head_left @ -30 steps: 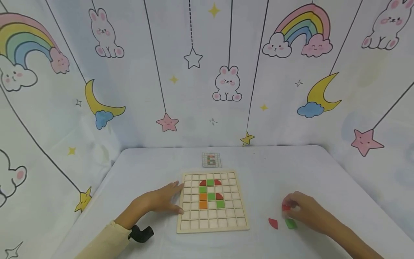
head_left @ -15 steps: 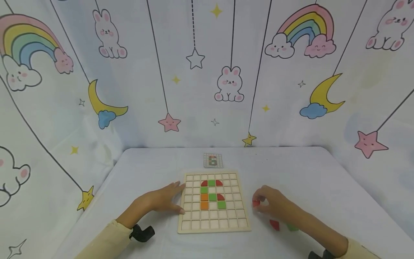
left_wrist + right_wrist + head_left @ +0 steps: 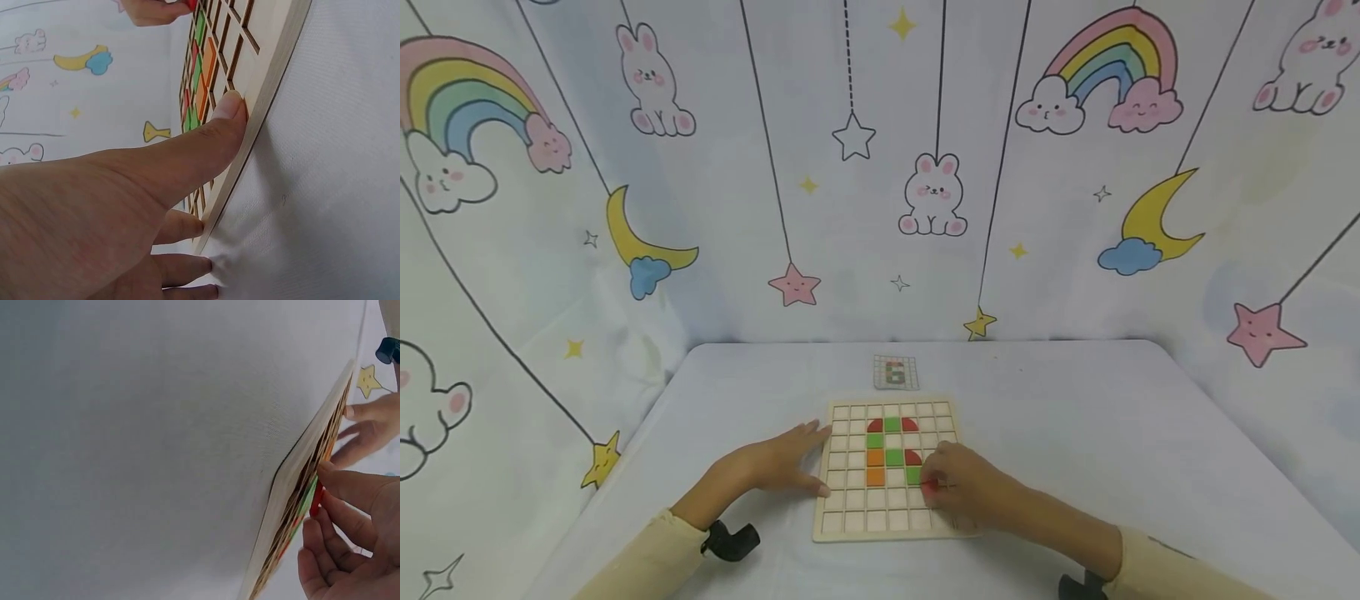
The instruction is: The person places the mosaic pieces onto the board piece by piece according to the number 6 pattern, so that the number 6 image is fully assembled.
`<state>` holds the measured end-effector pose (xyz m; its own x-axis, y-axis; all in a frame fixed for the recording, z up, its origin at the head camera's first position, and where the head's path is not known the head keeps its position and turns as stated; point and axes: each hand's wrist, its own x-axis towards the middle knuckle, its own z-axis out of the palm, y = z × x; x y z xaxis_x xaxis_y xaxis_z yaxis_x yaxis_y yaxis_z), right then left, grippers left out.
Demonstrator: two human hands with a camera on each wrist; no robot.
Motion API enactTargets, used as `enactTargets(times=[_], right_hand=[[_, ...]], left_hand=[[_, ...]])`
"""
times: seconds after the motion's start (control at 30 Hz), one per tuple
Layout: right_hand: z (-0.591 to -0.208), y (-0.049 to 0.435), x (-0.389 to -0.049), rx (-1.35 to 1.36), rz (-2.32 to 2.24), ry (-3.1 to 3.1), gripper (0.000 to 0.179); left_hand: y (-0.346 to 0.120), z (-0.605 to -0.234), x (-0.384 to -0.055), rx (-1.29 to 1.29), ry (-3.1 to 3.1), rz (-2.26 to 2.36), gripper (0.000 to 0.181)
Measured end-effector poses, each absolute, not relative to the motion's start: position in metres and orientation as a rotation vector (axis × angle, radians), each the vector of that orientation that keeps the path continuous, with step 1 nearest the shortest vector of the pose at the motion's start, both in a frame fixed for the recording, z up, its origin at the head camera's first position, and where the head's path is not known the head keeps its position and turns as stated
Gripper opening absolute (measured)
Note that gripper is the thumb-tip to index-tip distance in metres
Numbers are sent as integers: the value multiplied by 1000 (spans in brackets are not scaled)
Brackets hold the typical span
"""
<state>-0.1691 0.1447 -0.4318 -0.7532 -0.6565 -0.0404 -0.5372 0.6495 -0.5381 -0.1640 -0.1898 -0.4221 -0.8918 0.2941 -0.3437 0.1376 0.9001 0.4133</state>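
Observation:
A square wooden grid board point(image 3: 855, 522) lies on the table, with green squares point(image 3: 894, 457), orange squares point(image 3: 876, 477) and red quarter-circle pieces point(image 3: 875, 426) set in its cells. My left hand point(image 3: 781, 460) rests at its left side. In the left wrist view the thumb point(image 3: 230, 115) lies on the rim, with the other fingers spread along the edge. My right hand point(image 3: 970, 490) is over the right half of the board, pinching a red piece point(image 3: 317, 499) between thumb and fingers. That piece is close by the lowest green square point(image 3: 913, 476); fingers cover part of it.
Behind the board lies a small card point(image 3: 895, 372) with a gridded, coloured figure like a 6. A white cloth point(image 3: 760, 383) covers the table, and a patterned curtain point(image 3: 850, 208) hangs behind it. Each wrist wears a black device point(image 3: 730, 542).
My right hand has carried the red piece left from the table onto the board area. The loose red and green pieces are now hidden behind the right arm. My left hand stays put.

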Motion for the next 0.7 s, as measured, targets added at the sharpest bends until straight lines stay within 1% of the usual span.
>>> enactTargets(times=[0.2,0.57,0.7], right_hand=[[-432,134,-169,-980,-675,2644,16],[-431,130,-171,-1002,-700,2601,14],[-431,129,-171,-990,-734,2580,16]], left_hand=[[-189,-421,-162,309,2660,549,105],[-189,-419,-161,310,2666,533,104],[-190,-419,-162,312,2666,531,105]])
